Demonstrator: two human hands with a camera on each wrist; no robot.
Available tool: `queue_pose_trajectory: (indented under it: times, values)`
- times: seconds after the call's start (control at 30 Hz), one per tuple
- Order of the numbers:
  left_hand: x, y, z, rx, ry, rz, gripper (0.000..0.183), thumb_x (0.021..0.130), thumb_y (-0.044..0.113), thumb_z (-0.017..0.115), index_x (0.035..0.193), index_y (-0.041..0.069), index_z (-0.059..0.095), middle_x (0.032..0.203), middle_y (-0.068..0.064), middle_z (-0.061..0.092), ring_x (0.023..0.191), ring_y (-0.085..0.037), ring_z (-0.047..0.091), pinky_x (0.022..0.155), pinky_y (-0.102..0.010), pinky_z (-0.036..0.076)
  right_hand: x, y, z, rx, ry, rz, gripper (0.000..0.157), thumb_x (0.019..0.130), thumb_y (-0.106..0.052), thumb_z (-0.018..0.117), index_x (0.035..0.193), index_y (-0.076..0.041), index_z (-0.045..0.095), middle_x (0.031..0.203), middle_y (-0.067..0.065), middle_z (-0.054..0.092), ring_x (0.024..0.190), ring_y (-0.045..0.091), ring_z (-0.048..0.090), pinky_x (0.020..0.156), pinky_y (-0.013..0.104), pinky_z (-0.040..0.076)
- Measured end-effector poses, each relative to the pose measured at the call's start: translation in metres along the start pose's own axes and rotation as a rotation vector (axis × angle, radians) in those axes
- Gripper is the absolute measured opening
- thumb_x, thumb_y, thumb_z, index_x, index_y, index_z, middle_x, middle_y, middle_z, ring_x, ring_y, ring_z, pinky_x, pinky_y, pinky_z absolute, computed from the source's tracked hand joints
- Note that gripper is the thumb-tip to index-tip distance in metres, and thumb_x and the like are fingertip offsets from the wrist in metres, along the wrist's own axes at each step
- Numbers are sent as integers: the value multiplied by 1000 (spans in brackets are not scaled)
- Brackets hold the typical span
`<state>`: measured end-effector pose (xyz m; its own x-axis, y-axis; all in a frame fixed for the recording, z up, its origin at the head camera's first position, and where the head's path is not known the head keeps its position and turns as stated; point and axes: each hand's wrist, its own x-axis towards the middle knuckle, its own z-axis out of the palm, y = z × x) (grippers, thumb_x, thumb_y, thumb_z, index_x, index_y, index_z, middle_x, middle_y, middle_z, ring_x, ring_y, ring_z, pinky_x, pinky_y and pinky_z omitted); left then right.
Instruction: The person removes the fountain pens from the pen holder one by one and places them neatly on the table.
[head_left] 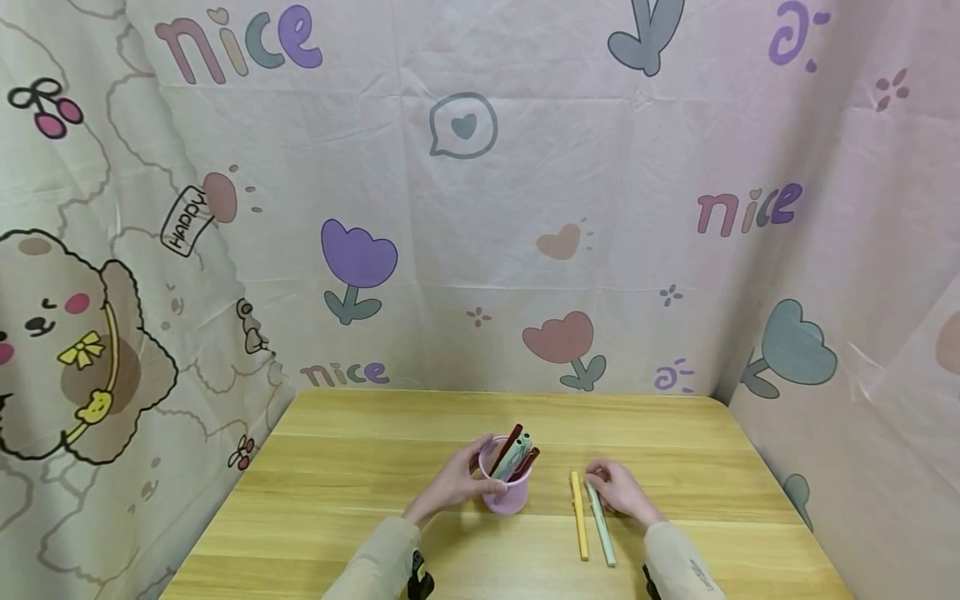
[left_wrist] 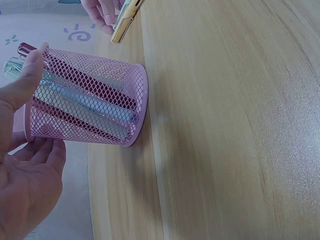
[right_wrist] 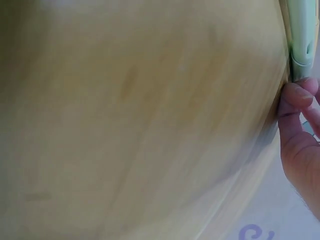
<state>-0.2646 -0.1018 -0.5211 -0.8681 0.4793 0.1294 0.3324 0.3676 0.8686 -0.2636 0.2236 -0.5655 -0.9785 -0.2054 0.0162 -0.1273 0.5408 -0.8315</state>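
Note:
My left hand [head_left: 453,482] grips a pink mesh pen holder [head_left: 507,502] near its top, the thumb [left_wrist: 31,74] along the rim and the fingers around the far side. Several pens stand slanted inside it, dark red ones [head_left: 531,461] and pale green ones. To the right, a yellow pen [head_left: 580,521] and a light green pen [head_left: 602,527] lie side by side on the table. My right hand [head_left: 619,490] pinches the far end of the light green pen between thumb and fingertips, which the right wrist view shows close up.
The wooden table [head_left: 360,467] reaches back to a printed cloth [head_left: 465,208] hung behind it. More of that cloth hangs along the left and right sides. The yellow pen lies just left of the green one, between it and the pen holder.

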Motion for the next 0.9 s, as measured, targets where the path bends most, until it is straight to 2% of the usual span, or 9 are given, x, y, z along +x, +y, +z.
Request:
queue_pose_trajectory:
  times: [0.17,0.37,0.9]
  values:
    - [0,0,-1,-5,-5,4,95,83,18,83,152,-13,26,153,-33,41,138,-49,47,116,-59,40,-6,0,-4,48,-54,-8,32,98,-4,57,124,15,52,74,8,58,49,8,49,40,21,47]
    - [0,-1,-4,-7,-5,14,97,82,20,84,152,-14,26,153,-33,41,138,-49,47,117,-58,40,-9,0,-8,80,-118,15,37,96,-2,61,129,12,50,74,4,52,53,9,51,43,22,52]
    - [-1,3,-1,-34,-6,1,94,83,15,83,152,-13,26,153,-33,40,139,-50,46,117,-60,39,-11,-3,-4,105,-95,99,40,94,-1,62,130,12,51,73,7,54,52,13,55,46,28,56]
